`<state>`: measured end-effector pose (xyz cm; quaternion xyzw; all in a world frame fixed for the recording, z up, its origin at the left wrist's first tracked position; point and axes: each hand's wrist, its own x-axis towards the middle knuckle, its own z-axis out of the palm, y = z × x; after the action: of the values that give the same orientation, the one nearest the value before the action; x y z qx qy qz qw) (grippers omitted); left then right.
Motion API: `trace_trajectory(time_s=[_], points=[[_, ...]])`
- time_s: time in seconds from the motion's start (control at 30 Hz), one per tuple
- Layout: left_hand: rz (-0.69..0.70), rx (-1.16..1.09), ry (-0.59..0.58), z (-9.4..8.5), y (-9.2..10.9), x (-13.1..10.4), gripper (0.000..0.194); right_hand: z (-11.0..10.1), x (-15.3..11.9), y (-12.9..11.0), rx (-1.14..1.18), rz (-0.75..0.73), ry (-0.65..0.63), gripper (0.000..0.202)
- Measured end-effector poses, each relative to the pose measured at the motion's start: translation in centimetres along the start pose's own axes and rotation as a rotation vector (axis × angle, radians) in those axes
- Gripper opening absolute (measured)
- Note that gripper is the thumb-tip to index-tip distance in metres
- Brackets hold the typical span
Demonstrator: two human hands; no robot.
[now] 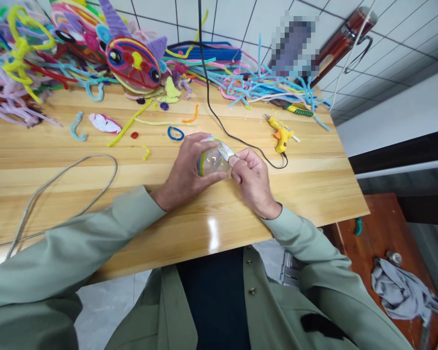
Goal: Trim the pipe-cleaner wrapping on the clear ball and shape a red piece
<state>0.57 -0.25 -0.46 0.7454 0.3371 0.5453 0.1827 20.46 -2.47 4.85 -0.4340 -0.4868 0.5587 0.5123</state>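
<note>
My left hand [184, 167] is wrapped round a clear, rounded plastic piece [214, 164] with a yellow and blue band along its left side. A white strip [225, 151] lies against the upper right of that piece. Thumb and fingers of my right hand [254, 181] pinch the strip's outer end; whether it is paper or tape I cannot tell. Beyond my hands on the wooden table [138, 170] lie a blue pipe-cleaner loop [175, 128], an orange pipe-cleaner bit [191, 116] and a yellow pipe cleaner [126, 129].
A yellow hot glue gun [280, 134] lies right of my hands, its black cord [226, 131] crossing behind them. Decorated fish-like figures [135, 63] and heaped pipe cleaners [255, 87] line the back. A grey cable [58, 180] loops at left; a red flask [345, 36] stands back right.
</note>
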Motion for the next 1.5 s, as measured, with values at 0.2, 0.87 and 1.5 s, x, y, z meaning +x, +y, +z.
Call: trace_trajectory(time_s=[0.2, 0.87, 1.5], points=[[-0.283, -0.104, 0.067, -1.5, -1.3, 0.1, 0.124, -4.4, 0.4, -5.1, 0.053, -0.573, 0.34, 0.048], [-0.45, -0.307, 0.191, -2.7, 1.3, 2.5, 0.047, -5.8, 2.0, 1.7, -1.302, -0.252, -0.091, 0.025], [-0.516, -0.357, 0.178, -2.9, 1.5, 2.6, 0.049, -4.5, 2.6, 0.4, -1.178, -0.441, -0.168, 0.019]])
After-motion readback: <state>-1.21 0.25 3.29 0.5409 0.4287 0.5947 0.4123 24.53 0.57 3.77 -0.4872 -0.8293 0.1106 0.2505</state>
